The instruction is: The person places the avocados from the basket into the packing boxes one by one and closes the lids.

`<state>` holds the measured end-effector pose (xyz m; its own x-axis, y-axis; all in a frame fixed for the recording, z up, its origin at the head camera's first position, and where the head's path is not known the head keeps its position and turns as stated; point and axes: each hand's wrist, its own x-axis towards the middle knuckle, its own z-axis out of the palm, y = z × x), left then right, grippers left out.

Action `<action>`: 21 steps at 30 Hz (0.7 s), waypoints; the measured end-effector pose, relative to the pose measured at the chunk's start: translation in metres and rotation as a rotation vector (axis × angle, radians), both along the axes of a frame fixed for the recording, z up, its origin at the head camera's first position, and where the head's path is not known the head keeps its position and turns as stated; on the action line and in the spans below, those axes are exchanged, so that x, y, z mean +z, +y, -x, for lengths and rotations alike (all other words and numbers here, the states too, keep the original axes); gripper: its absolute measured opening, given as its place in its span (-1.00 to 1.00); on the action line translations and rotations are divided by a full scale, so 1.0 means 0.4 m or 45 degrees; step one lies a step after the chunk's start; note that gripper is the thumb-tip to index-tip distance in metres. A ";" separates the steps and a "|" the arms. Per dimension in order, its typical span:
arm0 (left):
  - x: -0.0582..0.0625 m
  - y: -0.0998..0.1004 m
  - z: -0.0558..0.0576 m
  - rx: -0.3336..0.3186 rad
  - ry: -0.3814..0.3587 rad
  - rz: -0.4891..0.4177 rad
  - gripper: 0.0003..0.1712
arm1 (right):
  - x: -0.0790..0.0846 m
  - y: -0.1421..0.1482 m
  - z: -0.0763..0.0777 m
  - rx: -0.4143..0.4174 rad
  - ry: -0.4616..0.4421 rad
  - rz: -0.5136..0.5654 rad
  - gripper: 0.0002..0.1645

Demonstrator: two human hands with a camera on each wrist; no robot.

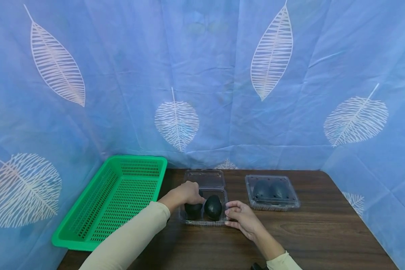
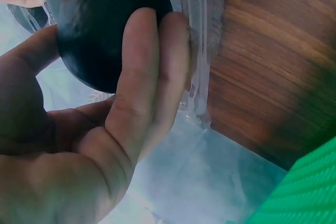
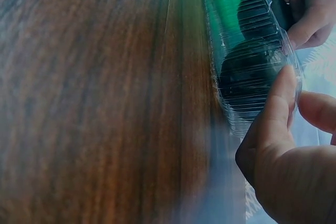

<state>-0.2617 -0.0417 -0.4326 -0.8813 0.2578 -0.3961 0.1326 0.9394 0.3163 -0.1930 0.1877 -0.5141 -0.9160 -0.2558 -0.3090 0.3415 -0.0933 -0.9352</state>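
Observation:
A clear plastic clamshell container (image 1: 206,224) lies open on the table, its lid (image 1: 206,179) folded back toward the curtain. My left hand (image 1: 189,193) reaches in from above and grips a dark avocado (image 2: 100,35) on the left side of the container, fingers and thumb around it. Beside it sits a second dark avocado (image 1: 213,207) in the right half. At the container's right edge, my right hand (image 1: 244,219) pinches the rim between thumb and fingers. In the right wrist view, ribbed plastic covers part of both avocados.
A green perforated basket (image 1: 162,176) stands to the left. On the right of the dark wooden table (image 1: 324,225) is a closed clear container (image 1: 295,204) with two dark avocados inside. A blue leaf-patterned curtain (image 1: 216,123) hangs close behind the table.

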 end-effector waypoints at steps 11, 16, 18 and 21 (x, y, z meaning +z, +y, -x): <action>-0.035 0.023 -0.001 0.066 -0.041 0.016 -0.56 | -0.005 -0.001 0.000 0.001 0.001 0.009 -0.49; -0.044 0.025 -0.007 0.059 -0.034 0.040 -0.50 | -0.004 -0.002 0.000 0.003 0.003 0.006 -0.50; -0.046 0.025 -0.008 0.061 -0.034 0.032 -0.50 | -0.002 -0.002 0.000 0.000 0.005 0.002 -0.51; -0.046 0.025 -0.006 0.057 -0.038 0.018 -0.50 | -0.002 -0.002 0.000 -0.009 0.009 -0.004 -0.51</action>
<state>-0.2592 -0.0316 -0.4512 -0.8797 0.2127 -0.4253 0.0812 0.9484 0.3064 -0.1931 0.1869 -0.5149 -0.9199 -0.2486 -0.3032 0.3342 -0.0928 -0.9379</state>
